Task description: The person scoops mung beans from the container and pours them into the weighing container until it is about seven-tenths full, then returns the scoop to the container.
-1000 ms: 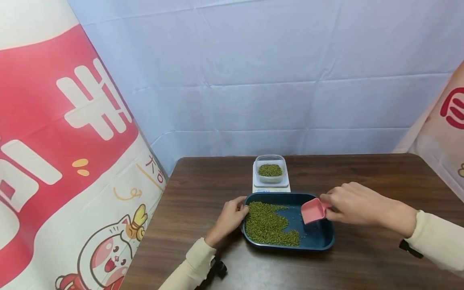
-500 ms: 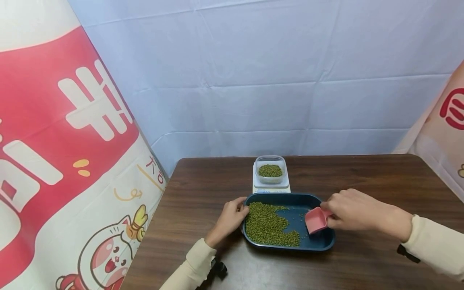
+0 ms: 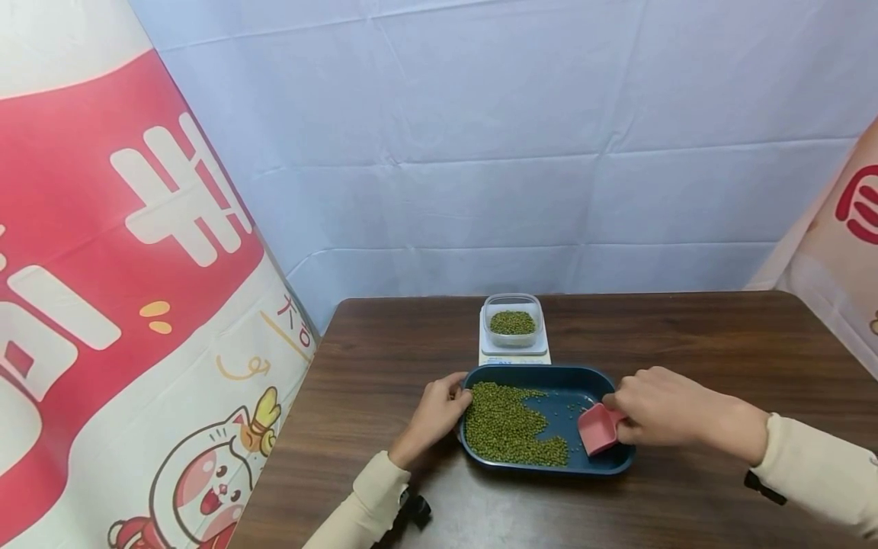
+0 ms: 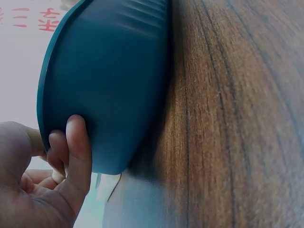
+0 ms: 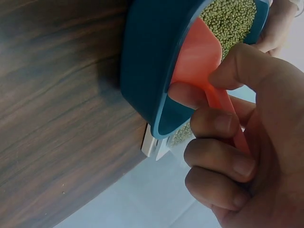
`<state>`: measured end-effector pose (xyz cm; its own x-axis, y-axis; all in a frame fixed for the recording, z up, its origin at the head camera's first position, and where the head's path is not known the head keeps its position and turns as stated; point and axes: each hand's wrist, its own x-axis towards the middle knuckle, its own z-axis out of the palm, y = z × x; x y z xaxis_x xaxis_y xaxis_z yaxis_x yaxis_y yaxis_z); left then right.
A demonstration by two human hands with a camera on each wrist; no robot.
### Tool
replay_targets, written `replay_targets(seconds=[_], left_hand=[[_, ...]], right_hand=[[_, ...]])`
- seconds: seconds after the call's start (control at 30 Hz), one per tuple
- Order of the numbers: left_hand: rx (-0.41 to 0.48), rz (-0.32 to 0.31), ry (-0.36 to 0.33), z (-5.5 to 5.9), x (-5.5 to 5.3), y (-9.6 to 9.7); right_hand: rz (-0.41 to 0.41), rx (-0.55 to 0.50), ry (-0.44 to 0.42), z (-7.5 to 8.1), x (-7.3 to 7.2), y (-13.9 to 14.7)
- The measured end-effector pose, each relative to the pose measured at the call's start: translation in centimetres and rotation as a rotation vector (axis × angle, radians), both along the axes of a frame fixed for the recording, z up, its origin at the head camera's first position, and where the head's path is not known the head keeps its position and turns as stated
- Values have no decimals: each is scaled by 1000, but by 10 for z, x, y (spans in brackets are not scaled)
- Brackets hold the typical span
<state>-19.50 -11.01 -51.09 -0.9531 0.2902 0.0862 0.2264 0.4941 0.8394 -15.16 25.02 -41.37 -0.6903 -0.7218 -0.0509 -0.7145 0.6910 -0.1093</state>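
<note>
A dark blue tray [image 3: 524,374] holds mung beans [image 3: 504,427], heaped over its left side, with a few strays on the bare floor to the right. My left hand [image 3: 435,410] pinches the tray's left rim; the left wrist view shows its fingers [image 4: 78,142] against the outer wall. In my right hand [image 3: 661,404] is the handle of a pink scoop [image 3: 598,429], fingers curled round it. The scoop is low at the tray's right end, and no beans show in it. From the right wrist, the scoop's head [image 5: 197,52] overlaps the tray's near rim.
Just behind the tray stands a white kitchen scale [image 3: 487,357], bearing a clear plastic container [image 3: 513,341] with more mung beans in it. All rest on a dark wooden table [image 3: 720,335]. Pale cloth [image 3: 480,191] hangs behind, and a printed banner [image 3: 171,305] at left.
My right hand has moved the scoop slightly toward me and to the right inside the tray, and the scoop has turned. The left hand, tray and bean heap stay put.
</note>
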Motion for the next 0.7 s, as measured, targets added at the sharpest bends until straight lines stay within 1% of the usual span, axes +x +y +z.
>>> replay_targets(seconds=[0.17,0.4,0.6,0.7], left_hand=[[2,2,4,0,0,0],[9,-4,-8,0,0,0],[8,-3,5,0,0,0],[4,1,-4,0,0,0]], right_hand=[[-10,2,-32,-2,1,-2],[-1,-9,-16,-2,2,-2],[8,-24,-24,-2,2,-3],[17,-27,-25,-4,2,-4]])
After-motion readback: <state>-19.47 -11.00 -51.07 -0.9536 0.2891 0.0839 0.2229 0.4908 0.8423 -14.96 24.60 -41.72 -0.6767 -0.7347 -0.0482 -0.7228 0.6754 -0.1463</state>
